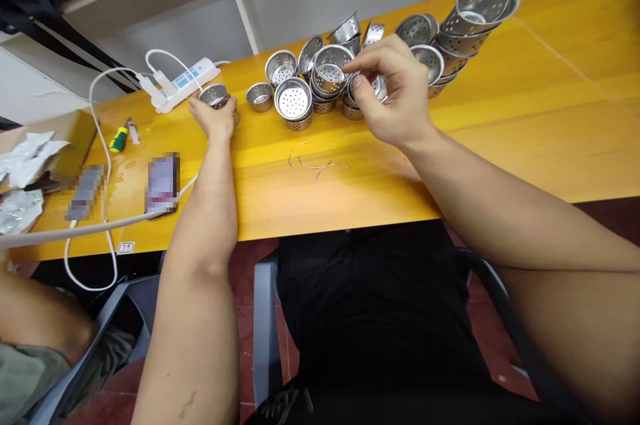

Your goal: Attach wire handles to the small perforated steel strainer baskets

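My left hand [215, 121] is wrapped round a small perforated metal cup [214, 95] near the power strip; part of the metal below it is hidden by the hand. Over the group of cups at the back, my right hand [395, 91] has thumb and index finger close together at the rim of another perforated metal cup [329, 73], which sits on top of other cups. A cup with a bright pierced bottom [293, 99] stands just left of it. Several thin curved wires [315, 165] lie on the table between my forearms.
A leaning stack of cups [463, 45] rises at the back right of the yellow table [550, 138]. A white power strip [185, 85] with cables, a screwdriver [119, 139] and two blurred phone-like devices [163, 181] are at left. Another person's arm [40, 318] shows lower left.
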`<state>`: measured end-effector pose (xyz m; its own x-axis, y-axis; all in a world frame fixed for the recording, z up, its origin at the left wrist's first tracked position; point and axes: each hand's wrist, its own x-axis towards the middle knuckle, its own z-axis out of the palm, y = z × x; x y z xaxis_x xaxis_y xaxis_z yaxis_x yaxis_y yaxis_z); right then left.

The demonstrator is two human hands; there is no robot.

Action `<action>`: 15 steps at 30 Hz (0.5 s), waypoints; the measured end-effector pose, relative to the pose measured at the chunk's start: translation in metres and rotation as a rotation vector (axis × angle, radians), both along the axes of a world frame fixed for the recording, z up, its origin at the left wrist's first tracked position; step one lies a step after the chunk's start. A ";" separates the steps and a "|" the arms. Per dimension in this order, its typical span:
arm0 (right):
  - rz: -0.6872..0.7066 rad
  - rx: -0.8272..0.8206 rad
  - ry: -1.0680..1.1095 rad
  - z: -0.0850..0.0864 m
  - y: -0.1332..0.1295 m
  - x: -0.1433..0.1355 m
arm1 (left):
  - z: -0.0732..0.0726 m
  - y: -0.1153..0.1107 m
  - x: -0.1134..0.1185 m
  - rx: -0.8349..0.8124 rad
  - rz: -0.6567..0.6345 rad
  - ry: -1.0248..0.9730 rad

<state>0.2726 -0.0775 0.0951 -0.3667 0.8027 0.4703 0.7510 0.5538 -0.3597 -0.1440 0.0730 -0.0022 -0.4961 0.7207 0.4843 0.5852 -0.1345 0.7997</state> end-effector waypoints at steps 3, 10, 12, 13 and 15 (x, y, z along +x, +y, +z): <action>-0.065 -0.040 0.119 -0.001 0.000 0.001 | 0.018 -0.017 0.023 -0.026 0.120 -0.069; -0.035 -0.020 0.250 -0.008 0.004 0.000 | 0.037 -0.039 0.045 0.030 -0.002 -0.159; -0.030 -0.002 0.271 -0.011 0.006 0.000 | 0.038 -0.040 0.046 0.039 -0.002 -0.168; -0.027 0.001 0.273 -0.011 0.007 0.000 | 0.038 -0.039 0.046 0.041 -0.007 -0.171; -0.026 0.000 0.268 -0.011 0.007 0.001 | 0.039 -0.038 0.046 0.035 -0.014 -0.160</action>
<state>0.2736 -0.0700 0.0841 -0.2084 0.8103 0.5478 0.6425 0.5357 -0.5479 -0.0977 0.0349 0.0366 -0.5593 0.7117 0.4251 0.4486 -0.1713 0.8771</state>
